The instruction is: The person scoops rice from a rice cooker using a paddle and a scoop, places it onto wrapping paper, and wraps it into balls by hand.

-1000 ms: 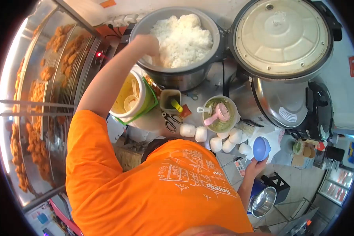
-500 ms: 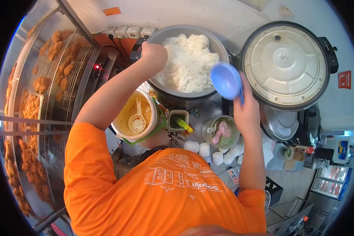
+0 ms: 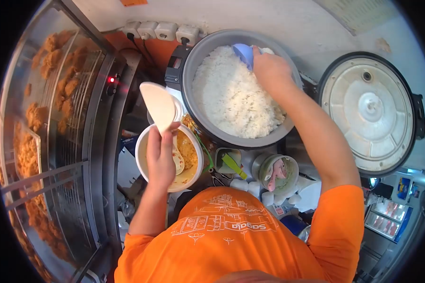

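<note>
My left hand (image 3: 161, 158) is closed on the handle of a cream rice paddle (image 3: 157, 104), its blade pointing up. It is above a white tub (image 3: 199, 166) of yellow-orange food with a ladle (image 3: 177, 162) in it. My right hand (image 3: 270, 70) grips a blue bowl (image 3: 242, 54), which is pressed into the rice (image 3: 224, 94) at the far side of the large cooker pot (image 3: 194, 61). Fingertips of my right hand are partly hidden behind the hand and bowl.
A round cooker lid (image 3: 370, 111) stands right of the pot. Nearer are a container with a green-handled tool (image 3: 233, 166), a tub of green food (image 3: 288, 181) with a pink scoop, and several white wrapped lumps (image 3: 253, 188). A glass cabinet of fried food (image 3: 30, 155) is left.
My left hand has come out of the pot toward the white tub, bringing the paddle into sight. My right hand has moved up and left, putting the blue bowl into the rice.
</note>
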Action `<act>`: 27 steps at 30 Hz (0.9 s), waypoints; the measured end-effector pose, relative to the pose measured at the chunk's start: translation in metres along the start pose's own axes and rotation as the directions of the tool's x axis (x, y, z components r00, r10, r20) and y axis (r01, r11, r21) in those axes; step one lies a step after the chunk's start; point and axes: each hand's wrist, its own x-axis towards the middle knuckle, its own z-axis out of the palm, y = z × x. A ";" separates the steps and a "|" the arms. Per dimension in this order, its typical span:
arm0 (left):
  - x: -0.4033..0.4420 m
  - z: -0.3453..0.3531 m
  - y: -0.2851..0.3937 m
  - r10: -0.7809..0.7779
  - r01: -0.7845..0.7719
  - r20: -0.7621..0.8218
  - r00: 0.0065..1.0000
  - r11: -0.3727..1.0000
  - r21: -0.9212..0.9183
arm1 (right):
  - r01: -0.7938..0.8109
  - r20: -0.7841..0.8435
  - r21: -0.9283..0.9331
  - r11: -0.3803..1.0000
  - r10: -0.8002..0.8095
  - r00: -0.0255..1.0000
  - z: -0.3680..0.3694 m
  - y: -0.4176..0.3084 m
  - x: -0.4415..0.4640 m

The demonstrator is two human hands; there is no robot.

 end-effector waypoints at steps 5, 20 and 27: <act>-0.019 0.020 -0.004 -0.181 0.239 0.265 0.947 0.948 -0.208 | 0.187 0.006 -0.010 0.982 -0.187 0.982 0.003 -0.006 0.026; -0.023 0.018 -0.037 -0.088 0.245 0.330 0.940 0.847 -0.472 | 0.502 0.306 0.213 0.838 -0.545 0.780 -0.009 -0.061 0.011; -0.017 0.015 -0.034 -0.094 0.206 0.300 0.949 0.907 -0.368 | 0.504 0.441 0.358 0.786 -0.618 0.651 -0.011 -0.037 -0.051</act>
